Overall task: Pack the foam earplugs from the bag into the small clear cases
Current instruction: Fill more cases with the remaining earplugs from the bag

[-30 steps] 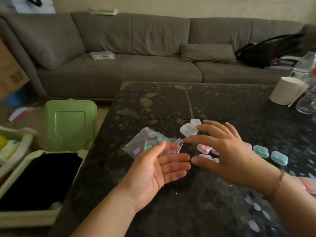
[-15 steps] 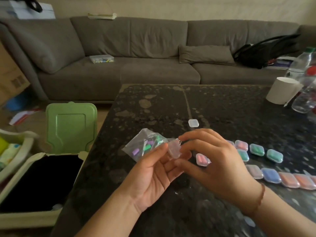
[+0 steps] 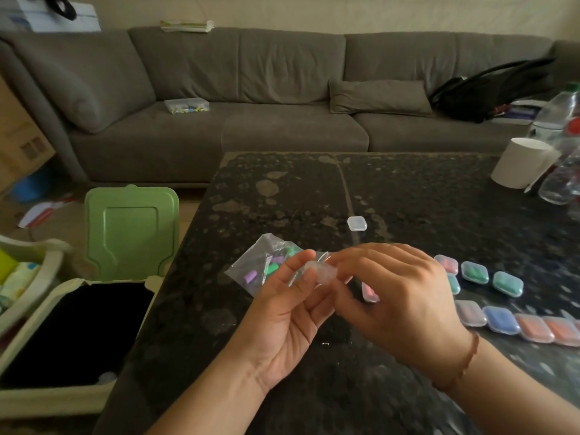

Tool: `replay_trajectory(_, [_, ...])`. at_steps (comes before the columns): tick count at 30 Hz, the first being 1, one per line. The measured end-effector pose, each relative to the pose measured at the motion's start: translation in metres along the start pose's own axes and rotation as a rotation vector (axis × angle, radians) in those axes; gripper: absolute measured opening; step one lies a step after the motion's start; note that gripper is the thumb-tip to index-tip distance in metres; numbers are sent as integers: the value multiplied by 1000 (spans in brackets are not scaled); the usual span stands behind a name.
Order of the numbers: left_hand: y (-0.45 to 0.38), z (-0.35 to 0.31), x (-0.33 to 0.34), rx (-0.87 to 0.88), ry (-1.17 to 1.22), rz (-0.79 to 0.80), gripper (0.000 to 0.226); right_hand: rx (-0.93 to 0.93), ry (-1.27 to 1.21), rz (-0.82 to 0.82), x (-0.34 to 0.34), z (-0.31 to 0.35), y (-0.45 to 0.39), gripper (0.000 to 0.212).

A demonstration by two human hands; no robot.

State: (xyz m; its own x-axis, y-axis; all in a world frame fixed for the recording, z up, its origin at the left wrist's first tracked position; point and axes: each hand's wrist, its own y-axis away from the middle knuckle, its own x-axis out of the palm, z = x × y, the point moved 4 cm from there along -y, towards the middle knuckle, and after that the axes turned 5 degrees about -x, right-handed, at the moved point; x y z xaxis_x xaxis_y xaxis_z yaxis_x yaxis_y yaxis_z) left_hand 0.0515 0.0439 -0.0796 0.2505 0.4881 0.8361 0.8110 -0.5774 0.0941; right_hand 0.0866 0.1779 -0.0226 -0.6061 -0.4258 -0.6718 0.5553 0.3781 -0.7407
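While a small clear case (image 3: 320,273) is pinched between the fingers of the left hand (image 3: 287,312) and the right hand (image 3: 397,304), it could slip if pried too hard. Just behind the grip lies the bag (image 3: 265,266) with earplugs (image 3: 251,276) on the table (image 3: 408,189).

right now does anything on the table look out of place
One small empty clear plastic case sits alone on the dark speckled table, apart from the rows of filled clear cases at the right. Nothing spilled.
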Motion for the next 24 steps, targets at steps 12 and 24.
replay_trajectory(12, [4,3,5,-17,-98,-9,70,77,-24,-19,0,-5,0,18])
replay_trajectory(24, [-6,-74,-32,190,-131,-339,29,194,-106,347,48,-6,10,27])
